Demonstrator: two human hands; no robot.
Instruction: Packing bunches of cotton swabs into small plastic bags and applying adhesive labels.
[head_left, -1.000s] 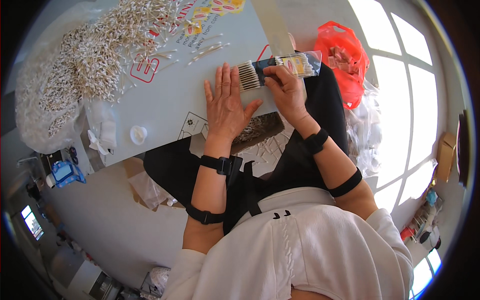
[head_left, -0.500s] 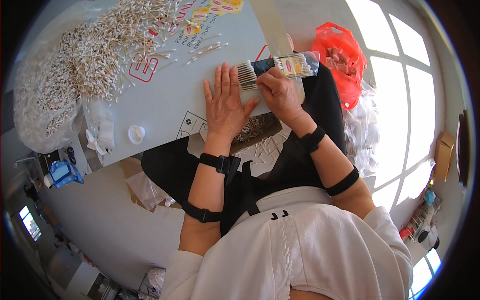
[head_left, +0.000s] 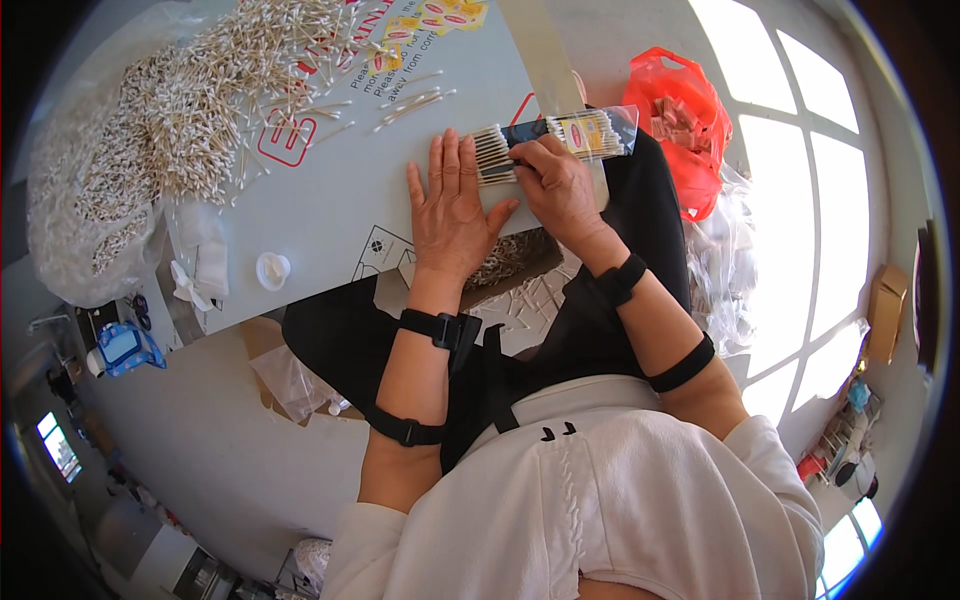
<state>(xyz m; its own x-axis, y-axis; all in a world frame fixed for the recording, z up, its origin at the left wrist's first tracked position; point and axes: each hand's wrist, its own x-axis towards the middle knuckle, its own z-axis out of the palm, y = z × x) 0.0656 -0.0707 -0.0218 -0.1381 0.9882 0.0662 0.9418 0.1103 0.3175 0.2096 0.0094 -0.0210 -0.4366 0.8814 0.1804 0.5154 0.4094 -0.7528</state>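
My left hand (head_left: pixel 447 218) lies flat on the grey tabletop (head_left: pixel 330 220), fingers stretched and thumb out to the right. Its fingertips are beside a neat row of cotton swabs (head_left: pixel 491 150). My right hand (head_left: pixel 560 193) is closed in a pinch at the right end of that row. What its fingertips grip, if anything, is hidden; a small dark bit shows there. Past it lies a clear plastic packet (head_left: pixel 592 134) with a yellow label and more swabs, reaching over the table edge. A dark strip (head_left: pixel 525 131) shows between the row and the packet.
A large heap of loose cotton swabs (head_left: pixel 190 125) spills from a clear bag at the far left. Yellow labels (head_left: pixel 440 18) and stray swabs (head_left: pixel 415 103) lie farther back. A white round cap (head_left: pixel 272 270) sits near the front edge. A red plastic bag (head_left: pixel 680 120) is at right.
My right hand has shifted very slightly, with its fingertips a little nearer the swab row. My left hand stays where it was.
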